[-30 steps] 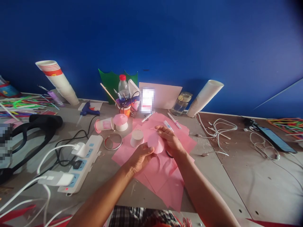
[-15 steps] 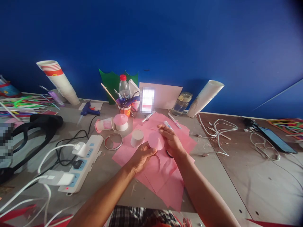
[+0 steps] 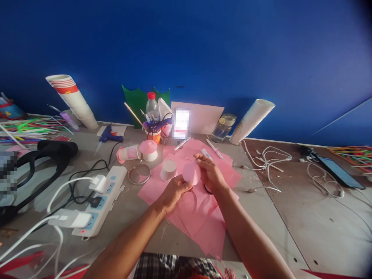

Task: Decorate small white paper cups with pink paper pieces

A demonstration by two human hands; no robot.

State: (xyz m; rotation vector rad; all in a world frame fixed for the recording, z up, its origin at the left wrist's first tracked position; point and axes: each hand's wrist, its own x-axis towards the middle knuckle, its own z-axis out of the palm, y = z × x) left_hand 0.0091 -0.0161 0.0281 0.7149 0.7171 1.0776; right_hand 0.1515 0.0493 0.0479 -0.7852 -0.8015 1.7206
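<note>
Together, the left hand (image 3: 173,195) and right hand (image 3: 211,174) hold a round piece of pink paper (image 3: 192,173) just above loose pink paper sheets (image 3: 210,232). The left hand's grip is narrow, with thumb and fingers closed on the circle's lower left edge. The right hand curls against its right side, fingers reaching over the top. An upside-down white paper cup (image 3: 169,170) stands on the sheets just left of the circle, near a pink-topped paper mushroom (image 3: 148,150).
</note>
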